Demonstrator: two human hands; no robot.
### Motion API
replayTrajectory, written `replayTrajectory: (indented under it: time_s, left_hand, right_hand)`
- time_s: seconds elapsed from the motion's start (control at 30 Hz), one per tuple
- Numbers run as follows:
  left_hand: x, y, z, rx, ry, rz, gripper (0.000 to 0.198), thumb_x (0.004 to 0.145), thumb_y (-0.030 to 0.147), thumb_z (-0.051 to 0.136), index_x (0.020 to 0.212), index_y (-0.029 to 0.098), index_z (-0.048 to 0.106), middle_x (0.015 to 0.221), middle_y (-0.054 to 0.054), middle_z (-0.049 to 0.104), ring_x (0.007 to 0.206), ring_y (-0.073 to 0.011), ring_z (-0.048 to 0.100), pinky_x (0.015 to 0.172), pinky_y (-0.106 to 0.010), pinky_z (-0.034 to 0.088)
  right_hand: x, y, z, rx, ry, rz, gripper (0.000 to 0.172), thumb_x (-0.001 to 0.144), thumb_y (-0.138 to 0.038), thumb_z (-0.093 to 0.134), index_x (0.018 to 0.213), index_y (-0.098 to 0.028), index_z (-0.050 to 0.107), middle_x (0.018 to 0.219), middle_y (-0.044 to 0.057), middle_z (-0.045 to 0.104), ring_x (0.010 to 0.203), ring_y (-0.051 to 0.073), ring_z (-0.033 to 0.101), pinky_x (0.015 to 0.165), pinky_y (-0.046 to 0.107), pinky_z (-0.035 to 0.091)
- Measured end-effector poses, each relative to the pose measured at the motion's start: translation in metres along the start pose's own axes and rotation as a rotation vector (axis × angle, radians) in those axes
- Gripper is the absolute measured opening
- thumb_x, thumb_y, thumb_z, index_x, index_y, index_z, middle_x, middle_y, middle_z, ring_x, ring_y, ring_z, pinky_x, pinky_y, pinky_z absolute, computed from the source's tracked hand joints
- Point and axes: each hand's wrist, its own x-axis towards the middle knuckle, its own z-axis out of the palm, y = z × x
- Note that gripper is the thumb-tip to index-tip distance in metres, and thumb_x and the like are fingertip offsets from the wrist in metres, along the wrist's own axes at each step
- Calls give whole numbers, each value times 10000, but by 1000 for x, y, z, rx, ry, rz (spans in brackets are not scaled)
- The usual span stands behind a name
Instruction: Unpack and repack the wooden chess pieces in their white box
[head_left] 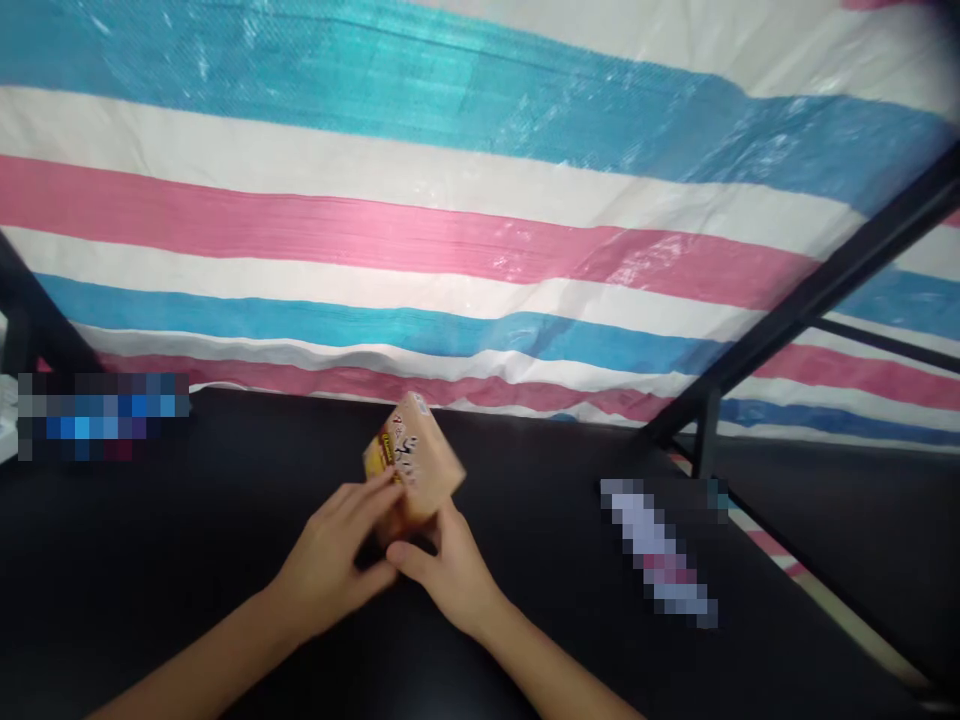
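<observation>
A small orange-tan cardboard box point(433, 462) with dark lettering and a yellow patch is held tilted over the black table point(262, 540). My left hand point(341, 550) lies along the printed left side of the box, its fingertips on that face. Around the lower right of the box closes my right hand point(454, 570), with its thumb near the bottom edge. The fingers of the right hand are mostly hidden behind the box. The lower part of the box is slightly blurred.
A pixelated pale, long item point(660, 555) lies on the table at the right. Another blurred-out blue and dark item point(112, 408) is at the far left. Black metal frame bars point(795, 310) slope up at the right, and a striped plastic sheet point(420, 240) hangs behind the table.
</observation>
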Motion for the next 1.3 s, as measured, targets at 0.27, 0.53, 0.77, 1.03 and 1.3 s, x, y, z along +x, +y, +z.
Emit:
replayTrajectory:
  time_s: [0.27, 0.53, 0.77, 1.03, 1.3]
  left_hand:
    - [12, -10, -14, -101, 125, -107, 352, 871, 301, 538, 1218, 247, 552, 1224, -88, 586, 1148, -251, 514, 994, -439, 416]
    - [25, -23, -26, -913, -236, -686, 431, 771, 456, 663, 1052, 131, 632, 891, -85, 700, 764, -203, 656, 656, -299, 532]
    - [25, -25, -28, -893, -136, -747, 379, 724, 453, 712, 910, 131, 637, 702, -19, 654, 631, -145, 622, 537, -218, 484]
    - [23, -27, -27, -1054, -151, -843, 332, 745, 455, 703, 826, 142, 628, 699, -31, 667, 594, -141, 618, 600, -265, 523]
    - [23, -28, -27, -1118, -157, -973, 364, 744, 429, 709, 942, 126, 669, 822, -79, 718, 704, -149, 655, 527, -177, 480]
  right_hand:
    - [12, -6, -23, 327, 201, 191, 430, 711, -467, 731, 1025, -189, 633, 1025, 64, 712, 975, 274, 659, 889, 414, 499]
    - [18, -7, -29, 442, 113, 374, 408, 690, -436, 744, 991, -178, 648, 937, 56, 730, 904, 259, 685, 843, 373, 508]
    - [25, 5, -42, 97, -49, 315, 426, 776, -528, 642, 1024, -182, 665, 961, 59, 714, 881, 226, 666, 853, 363, 486]
    - [26, 9, -43, 121, -43, 421, 513, 787, -630, 559, 927, -151, 677, 538, -15, 576, 433, 105, 490, 420, 217, 383]
    - [25, 10, -43, 268, -62, 507, 486, 778, -584, 610, 855, -105, 638, 510, -35, 512, 361, 52, 389, 329, 169, 300]
